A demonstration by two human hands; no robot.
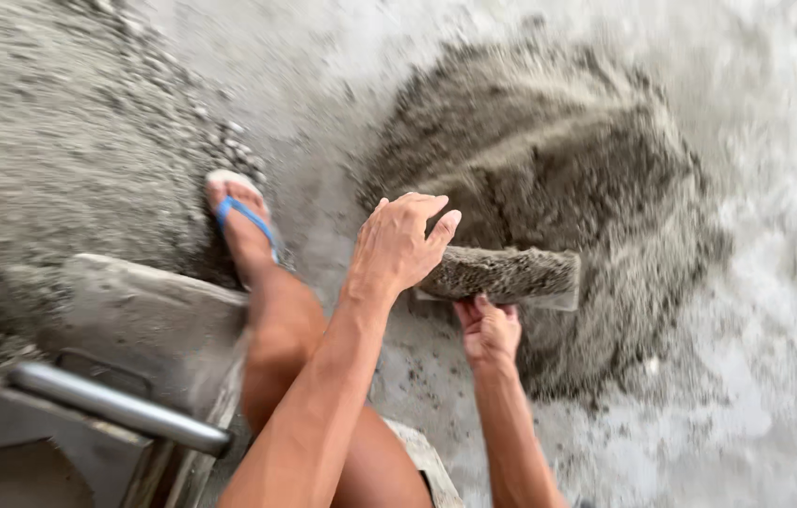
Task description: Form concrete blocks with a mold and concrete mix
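A flat pan (502,275) heaped with damp grey sand mix sits between the two hands, just above the near edge of a dark sand pile (549,179) on the concrete floor (756,376). Its long axis runs roughly left to right across the view, and most of its length extends to the right, away from both hands, which meet it at its left end.

The left hand (400,243) comes over the top — fingers curled down and closed across the pan's upper left corner. The right hand (487,327) is underneath, fingers curled up against the bottom edge of that same end; motion blur makes it hard to say whether it clamps the rim or only props it. The left hand sits higher and slightly farther out, while the right is lower and nearer the body.

To the left, a bare foot in a blue-strapped sandal (240,214) is planted at the foot of a paler gravel heap (60,141). Nearer the camera, bottom left, is a grey metal box (144,320) with a round bar handle (116,406) — possibly a wheelbarrow or moulding frame.
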